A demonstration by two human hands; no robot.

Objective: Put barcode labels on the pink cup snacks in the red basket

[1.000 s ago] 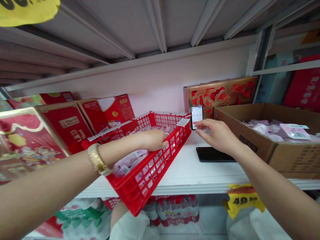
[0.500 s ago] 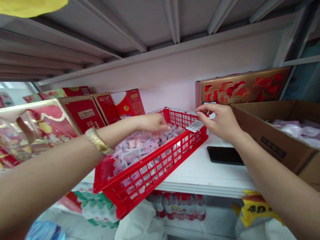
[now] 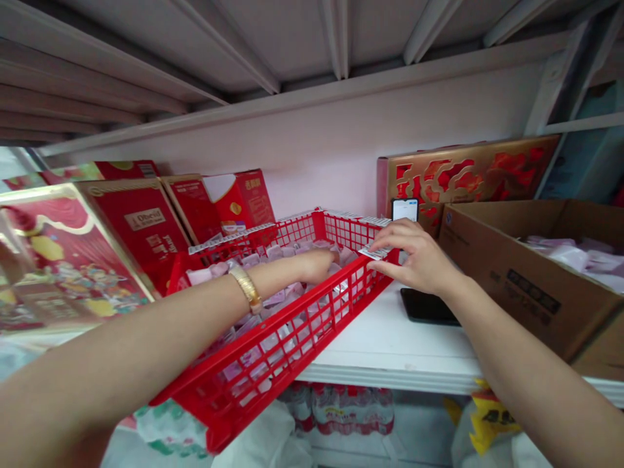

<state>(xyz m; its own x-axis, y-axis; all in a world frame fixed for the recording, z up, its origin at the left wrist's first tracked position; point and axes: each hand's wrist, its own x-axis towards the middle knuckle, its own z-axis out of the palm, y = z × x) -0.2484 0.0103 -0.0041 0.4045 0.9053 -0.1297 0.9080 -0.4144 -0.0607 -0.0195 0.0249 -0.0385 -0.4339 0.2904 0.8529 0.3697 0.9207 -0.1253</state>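
Observation:
A long red plastic basket (image 3: pixel 273 331) holds many small pinkish-purple wrapped packets (image 3: pixel 253 260). It lies slantwise, its near left end jutting past the shelf's front edge. My left hand (image 3: pixel 316 265), with a gold bracelet on the wrist, reaches down into the packets near the far end; its fingertips are hidden among them. At the basket's right corner my right hand (image 3: pixel 414 257) pinches the rim, thumb on the outer side and fingers over a white barcode label (image 3: pixel 373 252). Behind that hand a lit phone (image 3: pixel 404 209) stands upright. A dark phone-like slab (image 3: pixel 426 309) lies below the wrist.
A cardboard box (image 3: pixel 511 279) with similar packets stands on the right. Red gift boxes (image 3: pixel 141 221) fill the left, and a gold-red box (image 3: pixel 468 175) leans at the back. Bottled water packs (image 3: pixel 341 409) sit under the white shelf (image 3: pixel 390 344). Metal shelf ribs run overhead.
My left hand has sunk deeper into the packets. The basket's near end has shifted left and down in view. My right hand has closed on the rim, and the upright phone shows more.

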